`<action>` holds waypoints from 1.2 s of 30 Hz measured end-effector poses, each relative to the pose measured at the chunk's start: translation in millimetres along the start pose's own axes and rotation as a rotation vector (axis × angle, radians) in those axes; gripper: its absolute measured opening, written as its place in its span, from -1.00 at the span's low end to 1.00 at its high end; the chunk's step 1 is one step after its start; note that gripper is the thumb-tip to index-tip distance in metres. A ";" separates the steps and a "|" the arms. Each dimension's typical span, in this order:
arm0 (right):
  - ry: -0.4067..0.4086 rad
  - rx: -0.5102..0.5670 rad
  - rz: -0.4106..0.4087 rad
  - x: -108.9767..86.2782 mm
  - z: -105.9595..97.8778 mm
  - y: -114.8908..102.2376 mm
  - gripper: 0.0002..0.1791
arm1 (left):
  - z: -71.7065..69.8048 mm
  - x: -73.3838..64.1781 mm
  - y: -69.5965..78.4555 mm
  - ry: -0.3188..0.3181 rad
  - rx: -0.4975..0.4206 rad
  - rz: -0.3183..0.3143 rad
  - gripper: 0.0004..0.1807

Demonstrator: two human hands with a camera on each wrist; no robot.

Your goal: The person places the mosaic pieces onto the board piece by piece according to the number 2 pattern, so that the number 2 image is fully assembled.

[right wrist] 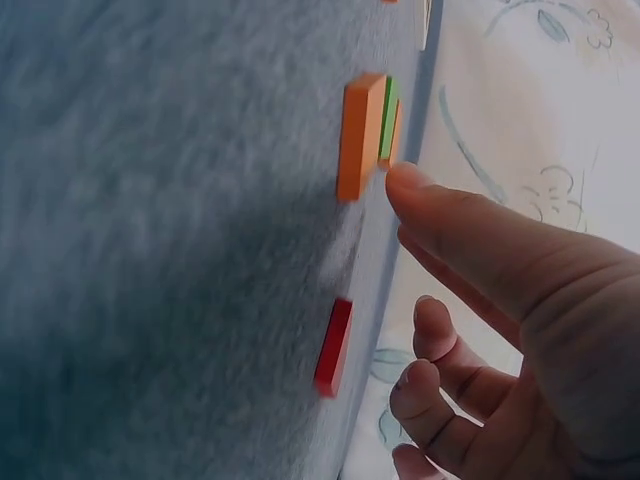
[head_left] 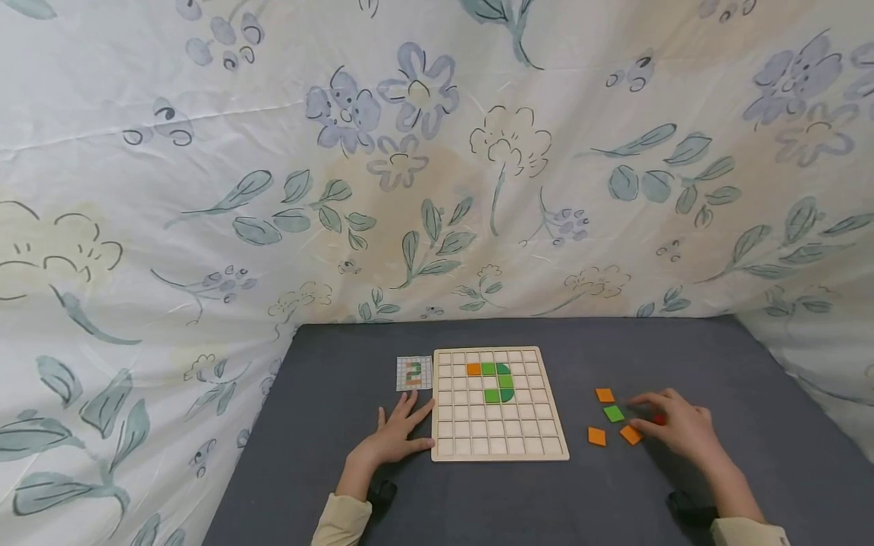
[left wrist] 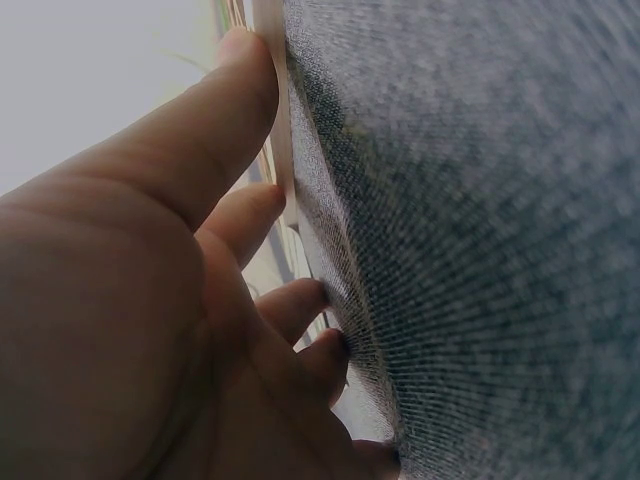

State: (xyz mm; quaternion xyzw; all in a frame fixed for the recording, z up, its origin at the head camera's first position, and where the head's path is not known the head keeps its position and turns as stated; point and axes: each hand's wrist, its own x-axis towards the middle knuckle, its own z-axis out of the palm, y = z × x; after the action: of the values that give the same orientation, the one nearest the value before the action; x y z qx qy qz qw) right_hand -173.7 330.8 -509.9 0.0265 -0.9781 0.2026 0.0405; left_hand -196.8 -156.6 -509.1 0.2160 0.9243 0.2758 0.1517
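A pale cloth with blue flowers and green leaves [head_left: 423,152] hung behind the dark grey fabric-covered surface [head_left: 293,440] you worked at. Nearer its far edge than its near one lay a light wooden square-grid board [head_left: 501,447]. Just beside the board's far left corner was a small printed grid card [head_left: 413,374] showing a figure like a 2.

Your left hand [head_left: 392,440] was spread, its thumb and index fingertip against the board's left edge, clamped on nothing. In the board's cells, towards its far edge, sat an orange square tile [head_left: 474,369], three green square tiles [head_left: 505,381] and two dark green rounded-corner tiles [head_left: 507,395].

Well apart from your left, your right hand [head_left: 676,428] was over the surface to the right of the board, thumb and fingers bent, with nothing seen between them. Its thumb tip was close to an orange tile [head_left: 631,434]; you could not tell whether they touched. Two more loose orange squares [head_left: 597,436] and a loose green square [head_left: 614,413] lay between that hand and the board's right edge. A flat red piece [right wrist: 334,350] lay beneath your fingers, partly hidden from the head view.
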 end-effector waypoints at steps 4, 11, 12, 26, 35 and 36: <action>-0.007 -0.005 0.020 -2.9 -1.8 6.1 -0.49 | 0.0 0.4 -0.3 -0.003 -0.006 0.000 -0.22; -0.013 -0.026 0.061 -6.4 -4.5 15.7 -0.46 | -1.0 0.6 0.6 -0.009 -0.004 0.000 -0.22; -0.014 -0.024 0.069 -6.8 -4.9 16.8 -0.45 | -1.2 0.5 1.0 -0.009 -0.004 0.000 -0.22; -0.029 -0.028 0.197 -11.1 -12.3 33.3 -0.27 | 0.2 0.1 2.1 -0.018 0.000 0.002 -0.23; -0.038 -0.017 0.220 -11.9 -17.1 37.9 -0.28 | 0.2 0.8 -0.2 -0.008 0.000 0.001 -0.22; -0.037 -0.018 0.221 -11.9 -17.5 37.7 -0.30 | 0.3 0.8 -0.4 -0.007 0.001 0.001 -0.22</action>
State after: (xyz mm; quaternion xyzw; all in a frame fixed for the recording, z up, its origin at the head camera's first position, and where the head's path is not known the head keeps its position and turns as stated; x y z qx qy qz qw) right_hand -163.3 372.7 -509.8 -0.0779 -0.9774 0.1963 0.0000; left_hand -197.5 -156.3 -509.7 0.2177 0.9237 0.2745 0.1548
